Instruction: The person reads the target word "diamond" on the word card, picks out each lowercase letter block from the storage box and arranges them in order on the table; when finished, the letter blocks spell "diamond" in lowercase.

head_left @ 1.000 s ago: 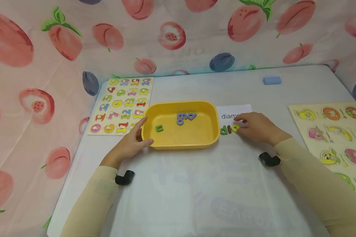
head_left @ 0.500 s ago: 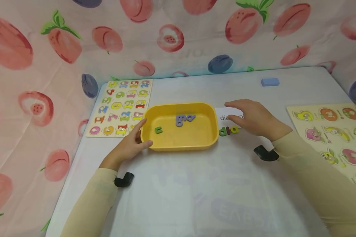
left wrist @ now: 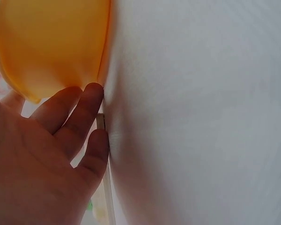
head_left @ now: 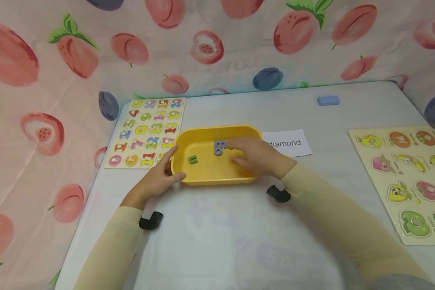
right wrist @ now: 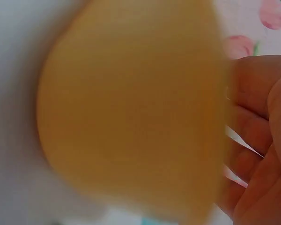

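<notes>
My left hand (head_left: 156, 180) grips the left end of a yellow plastic tray (head_left: 210, 171), thumb at the front rim. In the left wrist view its fingers (left wrist: 84, 110) lie against the outer wall. Over the tray's right side reaches my right hand (head_left: 261, 155), thumb and fingers apart, fingertips close to the purple letters. Inside the tray are a purple letter m (head_left: 221, 143), a round purple letter (head_left: 218, 152) just below it, and a green n-shaped letter (head_left: 192, 160). Another purple letter is mostly hidden by the right fingers. A white card (head_left: 293, 150) reading "diamond" lies right of the tray.
A number puzzle board (head_left: 145, 133) lies at the back left, partly behind the tray. On the right is a fruit puzzle board (head_left: 388, 177). A blue block (head_left: 328, 100) sits near the back edge. Patterned cloth (head_left: 239, 52) hangs behind the table.
My right hand has left the yellow letter below the card and moved left over the tray. It now covers most of the letter row there. The left hand stays on the tray.
</notes>
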A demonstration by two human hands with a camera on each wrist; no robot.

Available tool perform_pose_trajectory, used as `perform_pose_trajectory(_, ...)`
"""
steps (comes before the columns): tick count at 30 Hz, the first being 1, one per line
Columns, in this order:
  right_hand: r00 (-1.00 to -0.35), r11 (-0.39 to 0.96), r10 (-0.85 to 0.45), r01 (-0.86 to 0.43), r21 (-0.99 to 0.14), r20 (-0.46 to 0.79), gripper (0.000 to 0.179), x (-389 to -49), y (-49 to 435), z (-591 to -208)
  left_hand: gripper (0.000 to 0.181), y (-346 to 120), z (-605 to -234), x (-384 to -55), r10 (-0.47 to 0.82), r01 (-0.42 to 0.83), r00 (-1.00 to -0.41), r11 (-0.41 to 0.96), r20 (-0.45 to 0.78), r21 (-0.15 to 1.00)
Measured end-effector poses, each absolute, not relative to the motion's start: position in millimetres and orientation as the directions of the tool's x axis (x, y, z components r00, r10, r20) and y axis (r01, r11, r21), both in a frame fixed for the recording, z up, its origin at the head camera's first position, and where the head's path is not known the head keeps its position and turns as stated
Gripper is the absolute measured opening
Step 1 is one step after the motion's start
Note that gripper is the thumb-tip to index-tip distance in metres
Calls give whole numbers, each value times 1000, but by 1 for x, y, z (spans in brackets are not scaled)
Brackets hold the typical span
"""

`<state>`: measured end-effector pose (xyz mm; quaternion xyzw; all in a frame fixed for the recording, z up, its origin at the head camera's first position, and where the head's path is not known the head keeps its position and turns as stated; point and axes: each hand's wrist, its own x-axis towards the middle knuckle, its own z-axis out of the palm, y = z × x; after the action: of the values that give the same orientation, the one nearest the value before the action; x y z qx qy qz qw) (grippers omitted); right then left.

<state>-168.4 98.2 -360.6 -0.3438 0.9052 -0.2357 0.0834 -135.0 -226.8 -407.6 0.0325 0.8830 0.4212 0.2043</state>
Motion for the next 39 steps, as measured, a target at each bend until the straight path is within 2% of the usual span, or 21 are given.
perform_pose_trajectory(10,-747,682,-662,-566,-462,-62,43,-180,64,-381,96,-226,-407,-135,219,-124,-916,644,-337,755)
perform_pose_trajectory(17,-772,700,-635,-557,-447,-32,33,-190,56,-393,97,-226,-408,-135,219,-128,-914,641,-341,757)
perform_pose_trajectory(25,-802,756,-587,-493,-430,-112,46,-195,54,-398,97,-226,-406,-135,223,-125,-915,638,-337,760)
perform_pose_trajectory(33,-805,770,-578,-484,-415,-134,47,-197,52,-399,97,-226,-406,-135,224,-122,-915,638,-335,760)
perform_pose_trajectory(39,-778,737,-614,-504,-451,-132,45,-194,51,-401,97,-226,-406,-135,222,-121,-915,645,-336,755)
